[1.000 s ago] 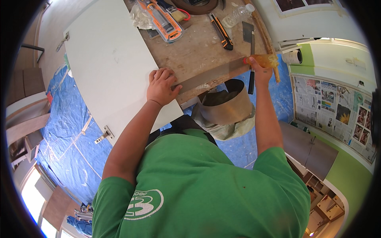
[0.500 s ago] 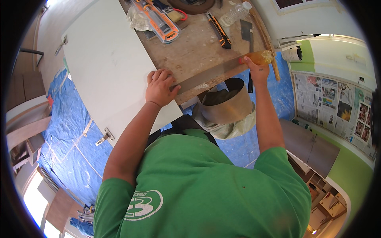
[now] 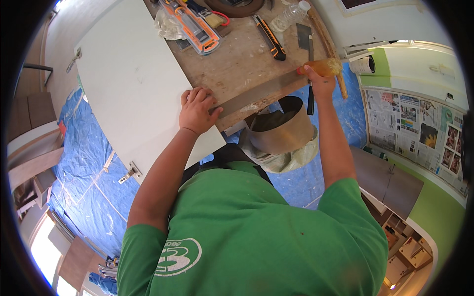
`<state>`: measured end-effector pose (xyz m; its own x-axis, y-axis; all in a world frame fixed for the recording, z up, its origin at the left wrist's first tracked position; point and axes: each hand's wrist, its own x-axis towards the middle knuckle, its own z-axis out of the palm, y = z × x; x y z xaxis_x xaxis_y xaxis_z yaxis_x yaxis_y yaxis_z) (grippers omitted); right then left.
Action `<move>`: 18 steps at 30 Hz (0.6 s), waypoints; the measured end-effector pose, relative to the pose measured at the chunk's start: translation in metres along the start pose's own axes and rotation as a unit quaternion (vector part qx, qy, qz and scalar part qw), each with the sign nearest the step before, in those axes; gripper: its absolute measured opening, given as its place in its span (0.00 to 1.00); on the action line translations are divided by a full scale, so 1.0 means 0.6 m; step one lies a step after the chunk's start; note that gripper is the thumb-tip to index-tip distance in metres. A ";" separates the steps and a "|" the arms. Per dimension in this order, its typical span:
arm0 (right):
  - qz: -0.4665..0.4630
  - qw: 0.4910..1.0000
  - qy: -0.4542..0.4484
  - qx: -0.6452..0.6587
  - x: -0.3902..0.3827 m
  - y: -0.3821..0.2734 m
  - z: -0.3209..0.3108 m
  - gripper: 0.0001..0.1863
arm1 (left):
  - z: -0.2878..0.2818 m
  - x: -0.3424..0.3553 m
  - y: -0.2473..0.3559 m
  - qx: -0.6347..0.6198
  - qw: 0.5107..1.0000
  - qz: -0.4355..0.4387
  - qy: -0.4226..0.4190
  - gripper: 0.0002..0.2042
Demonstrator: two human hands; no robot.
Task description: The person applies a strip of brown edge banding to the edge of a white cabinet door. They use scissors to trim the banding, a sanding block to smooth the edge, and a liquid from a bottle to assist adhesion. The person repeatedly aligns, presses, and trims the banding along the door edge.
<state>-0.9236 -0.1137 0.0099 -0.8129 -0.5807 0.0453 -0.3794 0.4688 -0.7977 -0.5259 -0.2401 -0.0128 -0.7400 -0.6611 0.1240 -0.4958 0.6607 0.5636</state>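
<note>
My left hand (image 3: 197, 111) lies at the right edge of a white cabinet door (image 3: 133, 84), fingers curled and thumb closed around the near end of a long brown edging strip (image 3: 266, 92). The strip runs along the workbench's front edge toward my right hand (image 3: 322, 84). That hand is wrapped around a clear plastic bottle (image 3: 327, 67) of amber liquid. The bottle lies on its side, its red tip pointing left at the strip's far end. I cannot tell whether liquid is coming out. Metal hinges (image 3: 131, 172) are fixed along the door's left edge.
On the wooden workbench (image 3: 237, 61) lie an orange-black utility knife (image 3: 269, 38), an orange packaged tool (image 3: 195, 29), a scraper (image 3: 304, 37) and a clear bottle (image 3: 291, 16). A coil of brown banding (image 3: 281, 130) hangs below its front edge. Blue tarp (image 3: 91, 182) covers the floor.
The bottle in my right hand has turned slightly, its red tip staying by the strip's far end. My left hand keeps its place on the strip. The whole view has shifted a little.
</note>
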 end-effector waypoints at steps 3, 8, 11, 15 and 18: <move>-0.005 1.000 -0.019 0.018 0.005 -0.011 0.001 0.19 | 0.000 -0.001 -0.001 -0.002 1.000 0.001 -0.004 0.11; -0.011 1.000 0.013 -0.005 -0.005 -0.024 0.004 0.18 | 0.002 -0.001 -0.001 0.001 1.000 -0.002 0.000 0.10; -0.037 0.999 -0.008 0.016 -0.034 -0.041 0.006 0.18 | 0.002 -0.001 -0.001 -0.001 1.000 -0.005 0.001 0.10; -0.041 0.999 -0.015 -0.003 -0.040 -0.034 0.004 0.16 | 0.002 0.000 0.000 -0.007 1.000 0.002 0.004 0.09; -0.022 1.000 0.016 -0.003 -0.013 -0.011 -0.004 0.18 | 0.002 0.000 0.001 -0.007 1.000 0.007 0.007 0.09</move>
<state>-0.9159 -0.1104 0.0161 -0.8084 -0.5801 0.0998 -0.4179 0.4463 -0.7913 -0.5265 -0.2395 -0.0135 -0.7399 -0.6572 0.1437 -0.4797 0.6651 0.5723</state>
